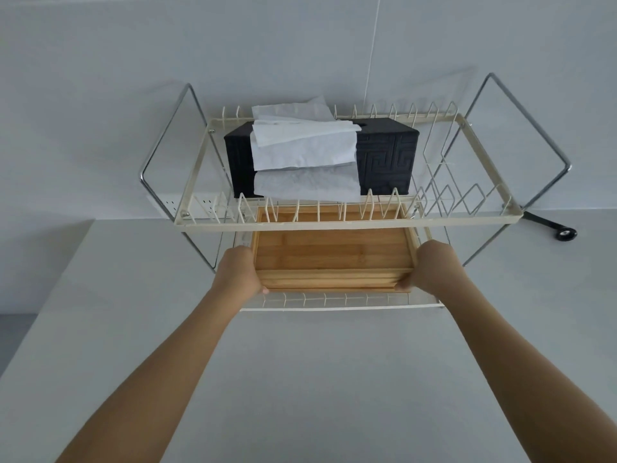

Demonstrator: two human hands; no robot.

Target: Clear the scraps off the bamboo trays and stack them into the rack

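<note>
A stack of bamboo trays (334,252) lies flat on the lower shelf of a cream wire rack (347,224), partly under its upper shelf. The top tray looks bare inside. My left hand (238,270) grips the stack's near left corner. My right hand (430,267) grips its near right corner. Both arms reach straight forward over the white table. The far end of the trays is hidden behind the upper shelf's wires.
A black tissue box (384,155) with white tissues (303,145) draped over it sits on the rack's upper shelf. Chrome side frames (160,155) flank the rack. A black object (564,232) lies at the right by the wall. The white table (317,379) stretches toward me.
</note>
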